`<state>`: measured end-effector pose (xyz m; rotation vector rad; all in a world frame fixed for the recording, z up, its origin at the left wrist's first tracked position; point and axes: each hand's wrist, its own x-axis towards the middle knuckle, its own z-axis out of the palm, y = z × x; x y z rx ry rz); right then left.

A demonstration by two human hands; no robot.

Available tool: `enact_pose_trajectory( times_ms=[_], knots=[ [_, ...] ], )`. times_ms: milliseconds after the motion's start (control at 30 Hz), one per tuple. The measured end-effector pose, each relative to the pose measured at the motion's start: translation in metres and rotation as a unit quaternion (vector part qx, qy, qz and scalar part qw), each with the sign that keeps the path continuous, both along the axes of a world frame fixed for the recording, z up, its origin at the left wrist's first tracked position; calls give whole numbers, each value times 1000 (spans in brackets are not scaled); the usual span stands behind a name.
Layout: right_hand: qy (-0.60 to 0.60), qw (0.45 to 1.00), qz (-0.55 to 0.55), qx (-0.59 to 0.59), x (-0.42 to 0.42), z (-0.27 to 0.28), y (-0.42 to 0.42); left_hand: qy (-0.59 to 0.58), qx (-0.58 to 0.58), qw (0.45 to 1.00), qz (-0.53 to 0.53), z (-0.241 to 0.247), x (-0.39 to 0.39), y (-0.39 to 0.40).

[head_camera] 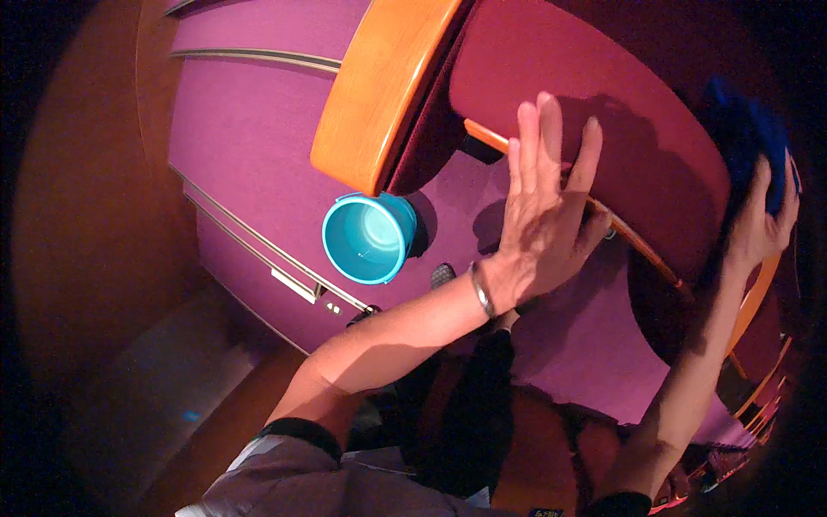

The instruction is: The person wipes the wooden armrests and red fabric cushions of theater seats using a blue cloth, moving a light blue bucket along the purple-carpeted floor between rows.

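Observation:
My left hand [549,207], with a metal bangle at the wrist, is raised with its fingers spread and holds nothing. It hangs over the edge of a red upholstered auditorium seat [568,58]. At the far right my right hand [762,226] grips a dark blue cloth [756,136] by the far edge of the red upholstery; that area is dim, and part of the cloth lies in shadow. A wooden end panel or armrest [381,84] stands at the seat's near side. Below it, a turquoise plastic bucket [368,239] stands on the floor, with what looks like a little liquid inside.
The purple carpet [258,123] has steps with metal-edged nosings [258,58]. A brown wall [84,194] runs along the left. More red seats with wooden armrests [769,394] recede at the lower right. Behind me, a red seat [536,446] is close.

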<state>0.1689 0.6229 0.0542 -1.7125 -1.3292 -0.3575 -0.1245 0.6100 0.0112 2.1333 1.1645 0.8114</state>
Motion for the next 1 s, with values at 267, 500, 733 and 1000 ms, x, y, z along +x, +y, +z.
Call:
enact_pose_trajectory(
  times_ms=[267, 500, 733, 1000],
  knots=[
    [1, 996, 25, 81, -2, -5, 11, 70, 20, 996, -49, 34, -56, 22],
    [451, 868, -122, 167, -120, 26, -62, 216, 101, 971, 20, 56, -140, 129],
    [847, 526, -72, 5, -324, -43, -84, 298, 108, 949, 4, 40, -127, 139],
    [757, 651, -61, -7, -402, -193, 27, 269, 85, 959, -11, 32, -128, 140]
  ],
)
